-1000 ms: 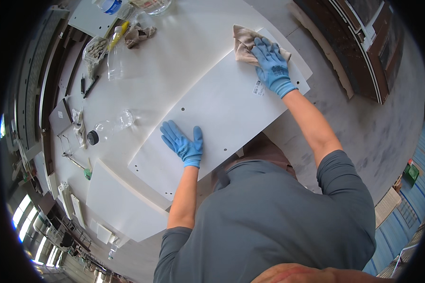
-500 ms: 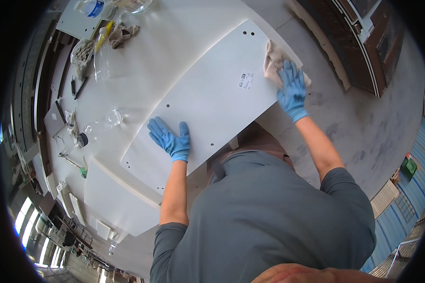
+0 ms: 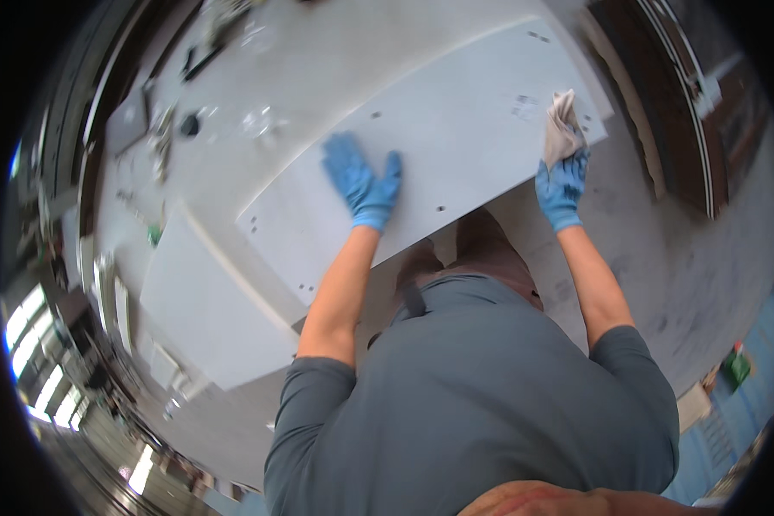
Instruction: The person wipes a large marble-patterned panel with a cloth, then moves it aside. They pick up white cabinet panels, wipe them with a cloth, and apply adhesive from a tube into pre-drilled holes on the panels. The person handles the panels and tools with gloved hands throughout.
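Observation:
A long white panel (image 3: 456, 129) with dark round holes and a printed label lies across the table in front of me. My left hand (image 3: 363, 182), in a blue glove, is over its left half with the fingers spread and nothing in them; motion blurs it slightly. At the panel's right end my right hand (image 3: 564, 182), gloved alike, is closed round a crumpled beige cloth (image 3: 563, 129). The cloth stands up from the fingers near the panel's corner. Some of the right fingers are hidden behind it.
A second white panel (image 3: 206, 301) lies at the left. Beyond the long panel, a clear plastic bottle (image 3: 262, 122) and small tools (image 3: 199, 64) are on the table. Dark brown boards (image 3: 662, 112) stand at the far right, above a grey floor (image 3: 636, 267).
My view has turned, shifting the whole scene. The right hand, flat on the spread cloth before, now grips it bunched up. My left hand appears farther right along the panel, still spread.

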### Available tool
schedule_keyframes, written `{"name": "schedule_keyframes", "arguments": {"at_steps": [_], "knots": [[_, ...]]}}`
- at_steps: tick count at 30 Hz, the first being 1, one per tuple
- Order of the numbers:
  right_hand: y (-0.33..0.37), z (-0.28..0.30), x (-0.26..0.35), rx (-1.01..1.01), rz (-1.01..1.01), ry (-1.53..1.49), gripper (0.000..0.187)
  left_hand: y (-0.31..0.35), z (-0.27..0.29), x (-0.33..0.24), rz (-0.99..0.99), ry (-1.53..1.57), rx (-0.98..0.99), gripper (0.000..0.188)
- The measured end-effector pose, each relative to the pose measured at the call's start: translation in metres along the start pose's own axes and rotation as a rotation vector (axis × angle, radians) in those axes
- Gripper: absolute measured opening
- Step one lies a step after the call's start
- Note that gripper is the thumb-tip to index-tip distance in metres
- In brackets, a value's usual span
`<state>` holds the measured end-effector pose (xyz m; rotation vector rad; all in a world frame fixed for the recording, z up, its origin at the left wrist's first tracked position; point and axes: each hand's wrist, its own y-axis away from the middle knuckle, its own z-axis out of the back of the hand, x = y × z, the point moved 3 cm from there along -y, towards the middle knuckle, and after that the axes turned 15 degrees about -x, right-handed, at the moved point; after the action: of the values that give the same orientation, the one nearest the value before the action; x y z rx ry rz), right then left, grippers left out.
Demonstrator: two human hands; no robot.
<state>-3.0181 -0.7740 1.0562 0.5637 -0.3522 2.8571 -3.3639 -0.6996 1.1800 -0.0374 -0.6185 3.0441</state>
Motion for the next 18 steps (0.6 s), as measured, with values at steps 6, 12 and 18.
{"name": "schedule_keyframes", "arguments": {"at_steps": [6,12,18], "knots": [[0.112,0.037,0.217,0.222,0.590,-0.383,0.052,0.063,0.082,0.088,0.287,0.369,-0.159,0.083],[0.006,-0.005,0.183,-0.313,0.227,-0.038,0.056,0.225,0.222,0.219,0.782,-0.055,-0.221,0.078],[0.046,-0.047,0.416,-0.100,0.332,-0.121,0.039,0.299,0.233,0.285,1.320,0.488,-0.347,0.059]]}}
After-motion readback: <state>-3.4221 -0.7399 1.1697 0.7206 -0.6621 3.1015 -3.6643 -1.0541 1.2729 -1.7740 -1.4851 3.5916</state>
